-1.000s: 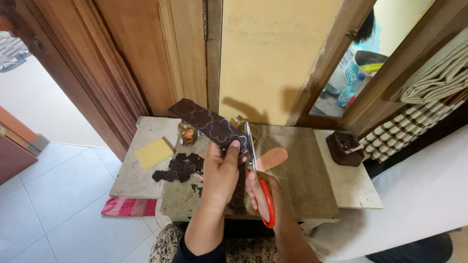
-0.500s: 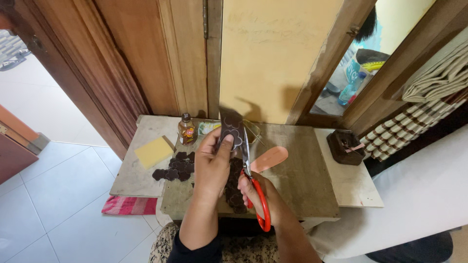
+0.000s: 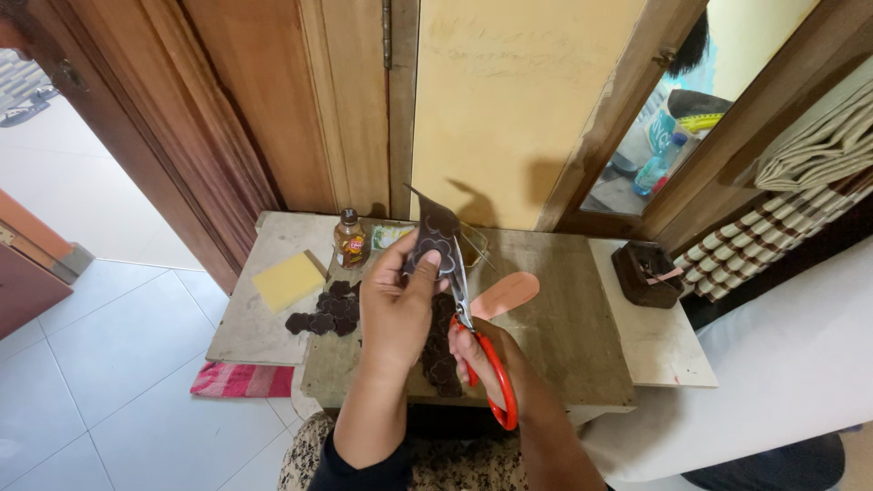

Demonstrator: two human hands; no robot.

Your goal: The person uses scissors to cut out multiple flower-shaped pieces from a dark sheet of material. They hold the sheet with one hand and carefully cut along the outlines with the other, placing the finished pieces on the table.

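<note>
My left hand (image 3: 397,305) pinches a dark brown patterned strip (image 3: 433,233) upright, thumb on its face. The strip hangs down behind my hands toward the low wooden table (image 3: 564,336). My right hand (image 3: 496,359) grips red-handled scissors (image 3: 482,350), whose blades point up along the strip's right edge. A pile of dark flower-shaped cut-outs (image 3: 326,309) lies left of my left hand on the table.
A small amber bottle (image 3: 349,239) stands at the table's back, a yellow sponge (image 3: 287,280) left of it. An orange flat piece (image 3: 506,294) lies right of the scissors. A dark box (image 3: 647,273) sits at the right. A pink cloth (image 3: 241,379) lies on the tiled floor.
The strip has turned from lying slanted to the left to standing upright in my left hand. The scissors have come up against its right edge.
</note>
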